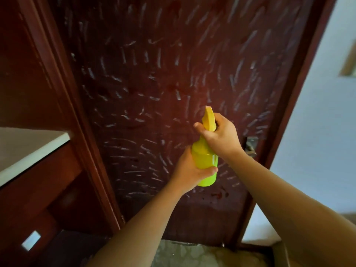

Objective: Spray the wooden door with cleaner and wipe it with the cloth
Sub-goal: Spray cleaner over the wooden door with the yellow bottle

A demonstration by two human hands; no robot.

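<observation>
The left hand point(189, 170) is wrapping closed around the body of the lime-green spray bottle point(206, 160), while just above it the right hand point(219, 137) is gripping the neck under the yellow trigger head point(209, 119). Beyond both hands the wooden door point(154, 83) is standing, streaked with pale marks, its metal handle point(251, 146) just right of the right hand. Spraying well probably means keeping the bottle steady and the nozzle aimed at the streaks; no cloth is showing.

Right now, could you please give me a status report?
Left hand grips spray bottle body; right hand on trigger head. Door streaked white. No cloth visible.
</observation>
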